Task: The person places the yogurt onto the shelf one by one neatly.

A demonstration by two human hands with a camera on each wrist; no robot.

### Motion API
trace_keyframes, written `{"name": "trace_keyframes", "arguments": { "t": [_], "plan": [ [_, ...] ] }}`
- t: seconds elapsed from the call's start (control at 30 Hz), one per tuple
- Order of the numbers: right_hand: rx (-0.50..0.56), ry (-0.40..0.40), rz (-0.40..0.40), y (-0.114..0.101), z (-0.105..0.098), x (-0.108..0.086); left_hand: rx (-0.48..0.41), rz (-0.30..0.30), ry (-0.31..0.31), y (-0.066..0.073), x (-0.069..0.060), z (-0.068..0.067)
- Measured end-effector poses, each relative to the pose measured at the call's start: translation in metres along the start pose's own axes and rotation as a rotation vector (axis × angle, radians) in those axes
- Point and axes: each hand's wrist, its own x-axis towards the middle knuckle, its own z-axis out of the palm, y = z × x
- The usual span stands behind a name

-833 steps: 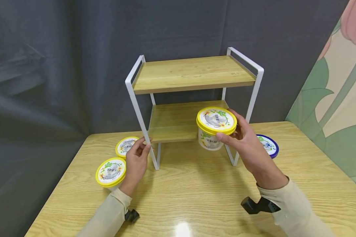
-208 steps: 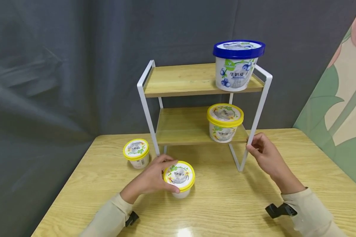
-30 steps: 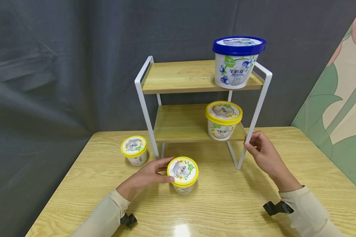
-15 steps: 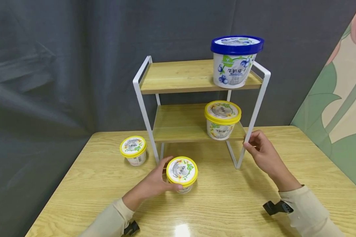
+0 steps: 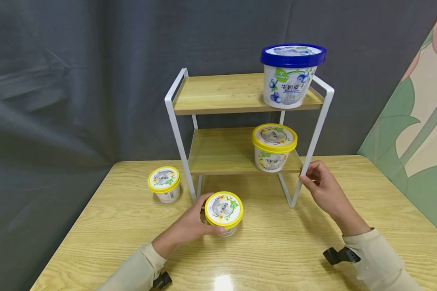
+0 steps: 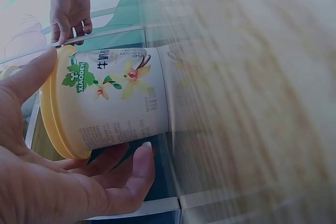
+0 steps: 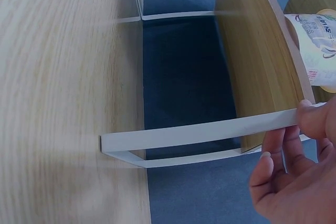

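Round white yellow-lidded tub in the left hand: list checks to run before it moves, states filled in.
1. Left hand around round white yellow-lidded tub: ok, thumb and fingers on opposite sides.
2. That tub upright on the pale wood-grain table: ok.
3. Firmness of that grip: cannot tell.
4. Right hand pinching white metal frame: ok.
5. Blue-lidded round white tub on upper wood-grain board: ok, upright.
6. Second yellow-lidded tub on lower board: ok, upright.

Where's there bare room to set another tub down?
Top shelf: left of the blue-lidded tub. Lower shelf: left of its yellow-lidded tub. Table: between the held tub and right hand, and right of that hand. It's crowded where the left hand, held tub and rack's left leg cluster.
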Motion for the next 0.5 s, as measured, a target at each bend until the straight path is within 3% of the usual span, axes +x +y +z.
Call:
{"name": "trace_keyframes", "arguments": {
  "t": [0.5],
  "plan": [
    [0.013,0.004,0.006,-0.0016,-0.001,0.0002,-0.017,0.01,0.004,0.0031,-0.0022,-0.0024]
  ]
}}
